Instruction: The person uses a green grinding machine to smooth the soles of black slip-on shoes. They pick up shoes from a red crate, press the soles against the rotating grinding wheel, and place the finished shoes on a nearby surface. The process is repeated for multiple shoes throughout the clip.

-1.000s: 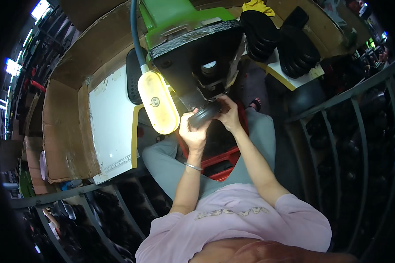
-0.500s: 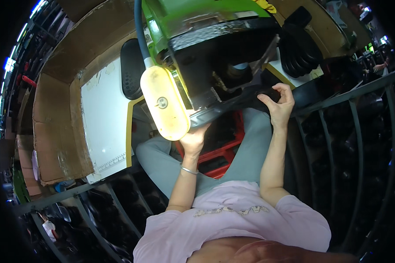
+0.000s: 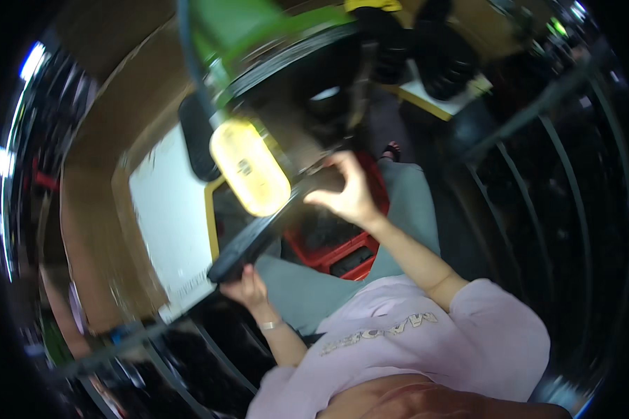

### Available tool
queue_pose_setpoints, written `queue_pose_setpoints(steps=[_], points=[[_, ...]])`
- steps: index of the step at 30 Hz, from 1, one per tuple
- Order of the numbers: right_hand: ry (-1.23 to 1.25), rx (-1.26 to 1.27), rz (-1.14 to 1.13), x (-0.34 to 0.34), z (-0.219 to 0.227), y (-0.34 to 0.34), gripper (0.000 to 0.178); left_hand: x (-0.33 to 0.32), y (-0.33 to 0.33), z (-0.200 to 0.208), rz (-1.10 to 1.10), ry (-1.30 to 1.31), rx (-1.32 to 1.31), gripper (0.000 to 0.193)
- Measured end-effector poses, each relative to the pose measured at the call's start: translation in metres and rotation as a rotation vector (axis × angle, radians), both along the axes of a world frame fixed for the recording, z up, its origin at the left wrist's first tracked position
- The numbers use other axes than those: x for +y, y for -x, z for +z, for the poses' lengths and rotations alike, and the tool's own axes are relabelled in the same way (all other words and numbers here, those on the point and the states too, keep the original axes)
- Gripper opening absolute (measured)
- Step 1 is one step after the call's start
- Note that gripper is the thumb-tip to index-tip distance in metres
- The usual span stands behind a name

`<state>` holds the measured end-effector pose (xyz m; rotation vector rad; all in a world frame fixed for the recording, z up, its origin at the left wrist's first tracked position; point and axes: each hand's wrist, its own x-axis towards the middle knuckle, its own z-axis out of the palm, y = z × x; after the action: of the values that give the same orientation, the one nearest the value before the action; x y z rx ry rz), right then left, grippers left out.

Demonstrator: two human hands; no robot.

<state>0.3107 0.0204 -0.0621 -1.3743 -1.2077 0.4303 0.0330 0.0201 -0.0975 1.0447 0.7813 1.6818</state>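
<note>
A long black shoe sole (image 3: 248,244) is held slantwise in front of the green machine, below its lit yellow lamp (image 3: 250,167). My left hand (image 3: 248,288) grips the lower left end, fingers beneath the edge. At the upper right end is my right hand (image 3: 353,195), its thumb and fingers curved around the sole's end, which is smeared by motion. The machine's dark working part (image 3: 293,119) lies just beyond, and its detail is blurred.
Left of the machine, a white board with a yellow edge (image 3: 171,209) stands inside a cardboard box (image 3: 98,230). A black sole (image 3: 196,136) rests there. Stacked black soles (image 3: 444,66) lie at the right. Metal railings (image 3: 566,188) flank me, and a red crate (image 3: 342,255) sits between my legs.
The sole has swung from lying nearly level under the machine to a slant, its left end nearer me. My left hand moved left and down; my right hand moved left. The view shifted too.
</note>
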Motion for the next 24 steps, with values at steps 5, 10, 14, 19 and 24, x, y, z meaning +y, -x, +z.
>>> queue_pose_setpoints(steps=[5,10,14,19,24], points=[[0.482,1.032,0.399,-0.081,0.028,0.021,0.054,-0.054,-0.030,0.053,-0.114,-0.664,0.639,0.034],[0.225,0.985,0.086,-0.151,0.067,-0.015,0.064,-0.098,-0.108,0.064,-0.416,-0.732,0.657,0.044],[0.086,0.346,-0.128,-0.130,0.094,-0.125,0.080,-0.077,-0.174,0.060,-0.466,-0.502,0.699,0.050],[0.086,0.302,-0.165,-0.022,0.147,-0.233,0.065,0.016,-0.252,0.028,-0.299,-0.082,0.464,0.039],[0.292,0.289,-0.148,0.145,0.144,-0.349,0.032,0.147,-0.326,0.036,-0.076,0.093,0.129,0.071]])
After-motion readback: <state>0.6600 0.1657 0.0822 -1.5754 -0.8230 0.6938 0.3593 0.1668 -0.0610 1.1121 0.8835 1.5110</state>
